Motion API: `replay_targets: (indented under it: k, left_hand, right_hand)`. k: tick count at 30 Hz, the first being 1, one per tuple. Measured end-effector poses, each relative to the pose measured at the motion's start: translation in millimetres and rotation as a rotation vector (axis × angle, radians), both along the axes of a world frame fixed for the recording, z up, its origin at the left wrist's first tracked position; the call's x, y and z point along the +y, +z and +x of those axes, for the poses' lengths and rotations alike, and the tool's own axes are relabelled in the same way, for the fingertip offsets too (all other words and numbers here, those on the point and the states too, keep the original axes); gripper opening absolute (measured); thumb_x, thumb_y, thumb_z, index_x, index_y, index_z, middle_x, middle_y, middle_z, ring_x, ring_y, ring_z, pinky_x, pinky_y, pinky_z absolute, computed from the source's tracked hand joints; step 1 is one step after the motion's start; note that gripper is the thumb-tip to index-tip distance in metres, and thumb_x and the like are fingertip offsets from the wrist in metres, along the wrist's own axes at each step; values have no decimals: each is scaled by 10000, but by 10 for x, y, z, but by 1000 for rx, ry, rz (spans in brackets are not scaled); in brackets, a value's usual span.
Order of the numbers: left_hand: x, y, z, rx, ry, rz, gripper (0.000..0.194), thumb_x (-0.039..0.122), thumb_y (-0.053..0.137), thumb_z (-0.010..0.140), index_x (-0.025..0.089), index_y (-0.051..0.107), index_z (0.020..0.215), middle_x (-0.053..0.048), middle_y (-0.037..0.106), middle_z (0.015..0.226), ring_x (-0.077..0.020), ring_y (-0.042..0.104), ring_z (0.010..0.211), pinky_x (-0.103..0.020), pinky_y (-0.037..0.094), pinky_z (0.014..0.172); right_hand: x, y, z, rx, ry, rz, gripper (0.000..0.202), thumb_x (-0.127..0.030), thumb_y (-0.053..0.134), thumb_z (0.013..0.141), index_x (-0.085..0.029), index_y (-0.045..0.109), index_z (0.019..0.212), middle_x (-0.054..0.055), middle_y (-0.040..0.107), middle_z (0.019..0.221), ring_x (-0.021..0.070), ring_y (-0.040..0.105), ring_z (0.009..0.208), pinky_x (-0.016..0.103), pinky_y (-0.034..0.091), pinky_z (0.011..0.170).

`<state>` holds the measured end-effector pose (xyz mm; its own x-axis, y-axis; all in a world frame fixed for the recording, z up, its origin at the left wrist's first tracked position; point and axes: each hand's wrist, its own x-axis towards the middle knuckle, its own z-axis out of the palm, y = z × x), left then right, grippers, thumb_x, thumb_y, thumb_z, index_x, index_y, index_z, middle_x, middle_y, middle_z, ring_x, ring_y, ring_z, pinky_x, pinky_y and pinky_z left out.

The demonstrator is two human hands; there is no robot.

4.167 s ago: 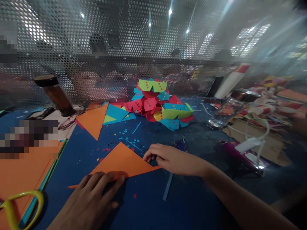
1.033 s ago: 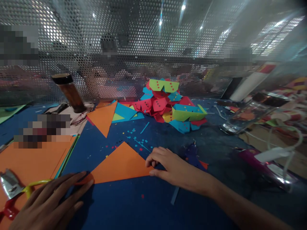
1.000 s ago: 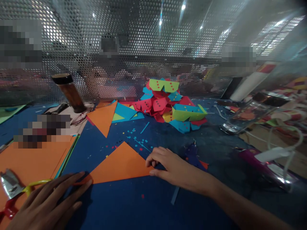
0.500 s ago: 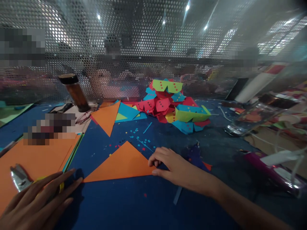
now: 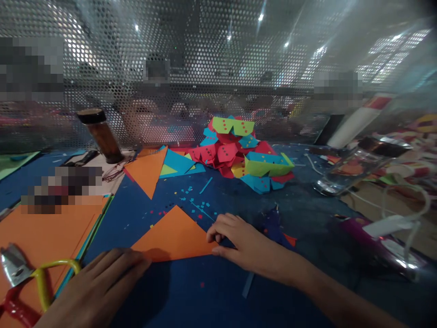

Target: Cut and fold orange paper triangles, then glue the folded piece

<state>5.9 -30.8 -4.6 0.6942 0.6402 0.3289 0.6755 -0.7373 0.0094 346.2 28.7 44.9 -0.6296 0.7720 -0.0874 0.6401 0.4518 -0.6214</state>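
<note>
A folded orange paper triangle lies on the blue table surface, its peak pointing away from me. My right hand pinches its right corner between thumb and curled fingers. At the opposite end, my left hand covers the left corner, fingers together and bent onto the bottom edge; the thumb is hidden. Scissors with red and yellow handles lie left of that hand, on a stack of orange sheets. A second orange triangle lies farther back.
Folded paper shapes with dots are heaped before a perforated metal screen. A brown jar stands at back left. Clear jar, purple shiny object and dark blue item lie right. Paper bits are scattered mid-table.
My left hand has moved right, from beside the triangle onto its left corner, its spread fingers now drawn together. More of the scissors shows. My right hand keeps its pinch.
</note>
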Motion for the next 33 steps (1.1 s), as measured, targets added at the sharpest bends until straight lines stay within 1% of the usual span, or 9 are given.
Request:
replay_targets:
  k: [1, 5, 10, 15, 19, 23, 26, 31, 33]
  left_hand:
    - [31, 4, 34, -13, -52, -5, 421, 140, 438, 893, 324, 607, 1232, 20, 727, 1086, -164, 679, 926, -224, 546, 804]
    - [102, -34, 81, -108, 37, -45, 378, 138, 374, 931, 286, 630, 1167, -13, 709, 1074, -172, 662, 956, -251, 531, 846]
    - [179, 1, 91, -87, -70, -15, 285, 251, 385, 988, 271, 638, 1119, -9, 714, 981, -142, 675, 837, -201, 541, 752]
    - [216, 91, 204, -150, -33, 22, 288, 330, 396, 1016, 235, 664, 969, -8, 706, 917, -127, 666, 813, -188, 528, 760]
    - [212, 108, 254, -203, -21, 21, 304, 342, 396, 1019, 232, 668, 934, -6, 701, 890, -123, 662, 796, -191, 529, 733]
    - [212, 99, 245, -180, 2, -10, 293, 363, 411, 1010, 247, 670, 940, 1, 703, 894, -128, 665, 794, -200, 534, 701]
    - [215, 114, 255, -189, 11, 30, 316, 362, 388, 1019, 241, 667, 931, -1, 706, 882, -129, 666, 787, -200, 534, 693]
    - [223, 166, 310, -162, -65, 187, 364, 303, 332, 1038, 218, 660, 907, -6, 724, 838, -131, 659, 774, -206, 521, 720]
    - [220, 156, 317, -174, -51, 196, 356, 316, 347, 1034, 227, 659, 888, 7, 724, 823, -132, 660, 764, -221, 517, 724]
  right_hand:
    - [-2, -2, 2, 0, 10, 15, 60, -241, 622, 908, -244, 620, 968, -2, 603, 1018, 177, 517, 979, 338, 367, 897]
    - [-16, -27, 1, -12, 32, 75, 89, -248, 632, 911, -234, 609, 995, 9, 607, 1035, 184, 514, 992, 339, 355, 905]
    - [-35, -84, -43, -27, 82, 215, 68, -261, 633, 917, -219, 598, 957, 14, 601, 1026, 179, 513, 967, 327, 349, 845]
    - [-34, -114, -71, -87, 165, 310, 83, -267, 584, 947, -199, 616, 912, 32, 605, 996, 177, 516, 942, 323, 350, 810]
    - [-42, -136, -74, -133, 219, 431, 167, -277, 493, 989, -191, 621, 924, 51, 617, 958, 188, 519, 902, 337, 355, 784]
    - [-48, -159, -83, -168, 266, 540, 229, -257, 418, 1008, -181, 622, 939, 57, 624, 919, 186, 519, 856, 338, 355, 769]
    - [-40, -173, -86, -165, 275, 555, 221, -248, 426, 1000, -175, 626, 938, 53, 623, 904, 184, 518, 855, 336, 353, 767]
    - [-45, -165, -78, -152, 267, 546, 208, -239, 444, 986, -174, 619, 893, 46, 614, 881, 176, 513, 838, 327, 341, 750]
    - [-57, -144, -74, -142, 260, 516, 189, -233, 461, 976, -175, 613, 879, 42, 610, 876, 171, 512, 835, 321, 337, 750]
